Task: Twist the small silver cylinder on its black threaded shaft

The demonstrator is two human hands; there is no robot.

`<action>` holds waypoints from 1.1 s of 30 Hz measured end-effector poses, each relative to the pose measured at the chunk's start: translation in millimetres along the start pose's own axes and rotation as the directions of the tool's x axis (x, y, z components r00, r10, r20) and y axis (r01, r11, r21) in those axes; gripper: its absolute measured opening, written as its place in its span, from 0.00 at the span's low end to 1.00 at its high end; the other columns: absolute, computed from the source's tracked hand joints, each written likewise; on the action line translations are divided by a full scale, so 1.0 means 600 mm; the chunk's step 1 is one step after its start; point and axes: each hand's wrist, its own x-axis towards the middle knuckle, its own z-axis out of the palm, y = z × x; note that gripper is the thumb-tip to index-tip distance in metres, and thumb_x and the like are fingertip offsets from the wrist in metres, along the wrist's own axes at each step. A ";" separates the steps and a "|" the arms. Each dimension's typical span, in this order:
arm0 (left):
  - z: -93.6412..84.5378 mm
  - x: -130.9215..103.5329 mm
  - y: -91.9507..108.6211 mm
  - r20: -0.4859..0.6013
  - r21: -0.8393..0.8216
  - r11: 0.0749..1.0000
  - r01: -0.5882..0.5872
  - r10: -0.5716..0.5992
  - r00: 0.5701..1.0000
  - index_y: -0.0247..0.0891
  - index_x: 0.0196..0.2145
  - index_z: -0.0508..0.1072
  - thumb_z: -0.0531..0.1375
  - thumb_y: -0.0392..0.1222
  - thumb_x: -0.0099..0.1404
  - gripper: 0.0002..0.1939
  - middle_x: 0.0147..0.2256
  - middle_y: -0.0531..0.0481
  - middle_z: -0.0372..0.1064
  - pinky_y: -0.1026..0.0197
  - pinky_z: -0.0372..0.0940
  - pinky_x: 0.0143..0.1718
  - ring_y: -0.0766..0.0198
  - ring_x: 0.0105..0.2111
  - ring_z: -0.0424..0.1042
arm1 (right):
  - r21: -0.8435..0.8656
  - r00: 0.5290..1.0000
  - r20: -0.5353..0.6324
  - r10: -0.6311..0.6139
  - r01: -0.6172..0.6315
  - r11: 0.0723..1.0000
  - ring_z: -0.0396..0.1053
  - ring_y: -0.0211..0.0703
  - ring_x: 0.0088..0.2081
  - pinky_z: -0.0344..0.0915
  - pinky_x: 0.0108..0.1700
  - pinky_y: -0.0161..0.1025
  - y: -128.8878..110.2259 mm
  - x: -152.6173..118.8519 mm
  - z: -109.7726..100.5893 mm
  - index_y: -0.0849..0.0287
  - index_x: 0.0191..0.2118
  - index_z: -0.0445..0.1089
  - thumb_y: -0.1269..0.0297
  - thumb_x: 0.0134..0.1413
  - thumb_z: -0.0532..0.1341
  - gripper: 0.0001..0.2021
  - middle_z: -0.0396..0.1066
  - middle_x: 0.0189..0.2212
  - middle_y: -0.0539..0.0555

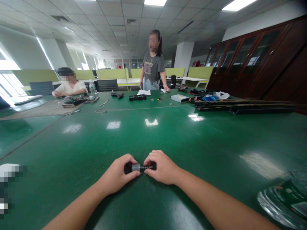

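Just above the green tabletop, close in front of me, is a small grey metal cylinder (135, 167) with a dark ridged shaft (145, 167) extending from its right side. The two are in line and lie roughly level. My left hand (121, 171) closes on the cylinder, thumb below and index finger above. Fingers of my right hand (161, 166) are curled round the far end of the shaft, partly hiding its tip. From this view I cannot tell whether the cylinder and shaft are one piece.
A plastic bottle (283, 201) is at lower right. Black rails (240, 107) and a silver box (179, 98) lie at the far right. Across the table are a power drill (117, 95), a black part (137, 97) and a cord (102, 107). One person stands opposite; another sits left.
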 end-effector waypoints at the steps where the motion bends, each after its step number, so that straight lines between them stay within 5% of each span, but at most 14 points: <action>1: 0.000 0.000 0.000 -0.001 -0.001 1.000 0.002 -0.002 1.000 0.39 0.38 0.71 0.64 0.43 0.61 0.09 0.36 0.50 0.72 0.60 0.62 0.38 0.59 0.36 0.70 | -0.001 1.000 0.001 0.002 -0.002 1.000 0.66 0.40 0.35 0.58 0.44 0.41 0.000 0.000 0.000 0.57 0.33 0.73 0.70 0.45 0.69 0.07 0.72 0.29 0.48; 33: 0.000 0.001 -0.002 0.007 0.005 1.000 0.017 -0.017 1.000 0.39 0.39 0.72 0.63 0.45 0.62 0.09 0.37 0.51 0.73 0.60 0.62 0.38 0.59 0.36 0.70 | -0.041 0.998 0.006 0.065 -0.065 0.997 0.65 0.39 0.32 0.56 0.42 0.40 0.011 -0.001 -0.019 0.58 0.29 0.72 0.71 0.43 0.67 0.05 0.69 0.26 0.47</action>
